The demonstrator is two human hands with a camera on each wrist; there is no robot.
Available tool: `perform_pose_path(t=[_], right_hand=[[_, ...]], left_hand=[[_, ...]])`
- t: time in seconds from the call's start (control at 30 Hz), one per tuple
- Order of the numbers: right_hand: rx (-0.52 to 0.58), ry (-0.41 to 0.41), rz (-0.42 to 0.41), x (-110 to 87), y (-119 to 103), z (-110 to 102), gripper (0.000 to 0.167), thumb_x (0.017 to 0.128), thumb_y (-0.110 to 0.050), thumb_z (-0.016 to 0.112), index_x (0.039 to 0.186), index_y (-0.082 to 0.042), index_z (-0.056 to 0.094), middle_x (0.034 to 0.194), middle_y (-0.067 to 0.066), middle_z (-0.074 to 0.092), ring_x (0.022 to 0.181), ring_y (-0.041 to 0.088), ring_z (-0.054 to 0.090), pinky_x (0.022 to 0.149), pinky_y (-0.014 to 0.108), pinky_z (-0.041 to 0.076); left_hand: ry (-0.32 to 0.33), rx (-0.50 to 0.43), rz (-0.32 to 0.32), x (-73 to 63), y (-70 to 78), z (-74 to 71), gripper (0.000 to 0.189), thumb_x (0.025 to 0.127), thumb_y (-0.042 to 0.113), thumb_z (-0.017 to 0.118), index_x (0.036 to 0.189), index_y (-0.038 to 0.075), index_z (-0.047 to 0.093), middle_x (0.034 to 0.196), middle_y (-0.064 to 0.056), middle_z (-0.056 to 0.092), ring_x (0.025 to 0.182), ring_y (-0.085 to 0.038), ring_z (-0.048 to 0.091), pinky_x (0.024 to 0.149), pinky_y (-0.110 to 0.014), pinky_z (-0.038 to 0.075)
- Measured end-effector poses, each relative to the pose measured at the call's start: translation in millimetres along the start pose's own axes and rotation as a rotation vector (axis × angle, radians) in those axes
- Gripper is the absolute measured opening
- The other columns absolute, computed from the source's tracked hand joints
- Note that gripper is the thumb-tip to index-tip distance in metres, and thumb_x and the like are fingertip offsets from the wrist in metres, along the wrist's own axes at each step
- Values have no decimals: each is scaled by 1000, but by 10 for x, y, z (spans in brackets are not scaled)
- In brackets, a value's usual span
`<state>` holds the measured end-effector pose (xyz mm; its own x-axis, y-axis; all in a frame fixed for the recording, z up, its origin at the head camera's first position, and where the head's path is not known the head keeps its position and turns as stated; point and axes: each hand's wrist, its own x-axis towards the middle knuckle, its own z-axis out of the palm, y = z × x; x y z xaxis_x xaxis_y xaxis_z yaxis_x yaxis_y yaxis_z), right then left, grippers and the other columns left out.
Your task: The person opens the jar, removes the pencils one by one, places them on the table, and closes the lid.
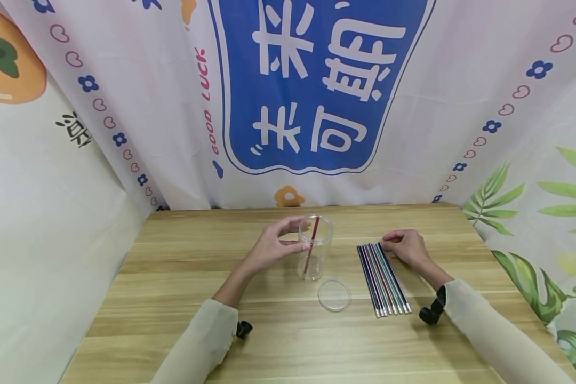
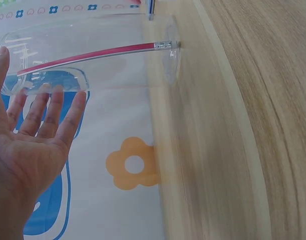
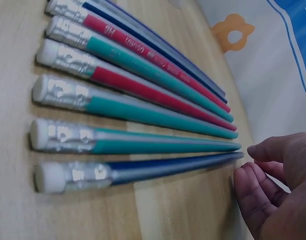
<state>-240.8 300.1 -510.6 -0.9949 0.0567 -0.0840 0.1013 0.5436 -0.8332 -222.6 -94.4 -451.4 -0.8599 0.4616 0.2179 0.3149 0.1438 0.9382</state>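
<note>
A tall clear plastic jar (image 1: 322, 253) stands upright on the table, with one red pencil (image 2: 102, 52) leaning inside, its eraser end at the bottom. My left hand (image 1: 273, 246) holds the jar near its top, thumb on the near side and fingers behind. To the right lies a row of several pencils (image 1: 383, 280), blue, red and green, with white erasers toward me. By the far tip of the rightmost dark blue pencil (image 3: 163, 166) is my right hand (image 1: 408, 249); thumb and bent fingers stand slightly apart around that tip, and whether they touch it is unclear.
A round clear lid (image 1: 334, 295) lies flat between the jar and the pencils. The wooden table (image 1: 173, 277) meets a printed cloth (image 1: 182, 186) at its far edge. Black wrist-worn devices show on both sleeves, the right one (image 1: 430, 314) close to the table.
</note>
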Motion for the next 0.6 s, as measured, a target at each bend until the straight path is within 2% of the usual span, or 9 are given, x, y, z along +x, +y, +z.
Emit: perform_pose_path(t=[0.07, 0.3, 0.43, 0.6], right_hand=[[-12, 6, -10, -13, -28, -12, 20, 97, -5, 76, 113, 6, 75, 101, 19, 78, 74, 17, 74, 64, 26, 66], [-126, 49, -156, -64, -194, -54, 18, 96, -10, 78, 110, 2, 78, 101, 18, 78, 82, 25, 73, 62, 20, 60], [-127, 42, -177, -106, -322, -62, 21, 96, -12, 80, 111, 1, 78, 102, 17, 79, 87, 29, 74, 64, 19, 59], [-77, -2, -192, -169, -474, -46, 24, 96, -11, 79, 115, 3, 76, 104, 19, 78, 94, 40, 74, 73, 32, 67]], left_hand=[[0, -3, 1, 2, 3, 2, 67, 90, 15, 87, 149, 6, 57, 144, -20, 64, 135, -39, 60, 102, -35, 61], [5, -5, -4, 3, 17, 5, 65, 90, 14, 87, 148, 8, 58, 142, -15, 66, 134, -39, 60, 102, -36, 62], [6, 1, -5, 4, 21, 2, 65, 90, 14, 88, 148, 10, 59, 141, -12, 67, 134, -38, 61, 101, -36, 62], [6, 11, -6, -2, 25, 1, 64, 90, 16, 88, 148, 12, 59, 142, -12, 67, 134, -35, 61, 102, -37, 62]])
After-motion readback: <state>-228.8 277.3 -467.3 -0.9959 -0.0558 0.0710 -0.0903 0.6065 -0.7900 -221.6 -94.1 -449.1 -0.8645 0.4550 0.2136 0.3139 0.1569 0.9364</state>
